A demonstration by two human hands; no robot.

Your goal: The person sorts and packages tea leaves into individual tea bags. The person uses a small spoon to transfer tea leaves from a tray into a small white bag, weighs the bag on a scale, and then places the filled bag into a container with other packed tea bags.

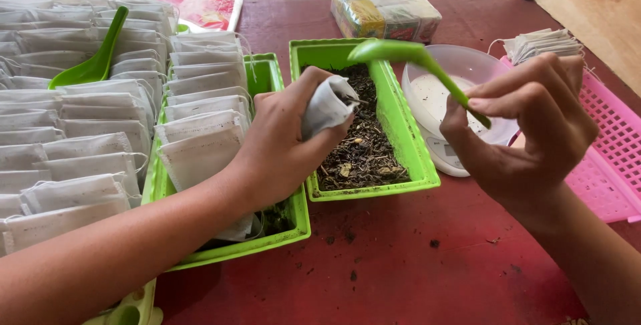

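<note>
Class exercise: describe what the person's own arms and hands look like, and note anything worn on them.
Both forearms are bare, with no sleeves in view. The left hand and right hand wear no gloves, and no rings, watch or bracelets show. Fingernails are short and unpainted.

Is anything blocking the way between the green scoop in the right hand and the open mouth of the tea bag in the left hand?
Nothing visible. The green scoop in the right hand sits above and right of the tea bag in the left hand, with only open air over the tray.
</note>
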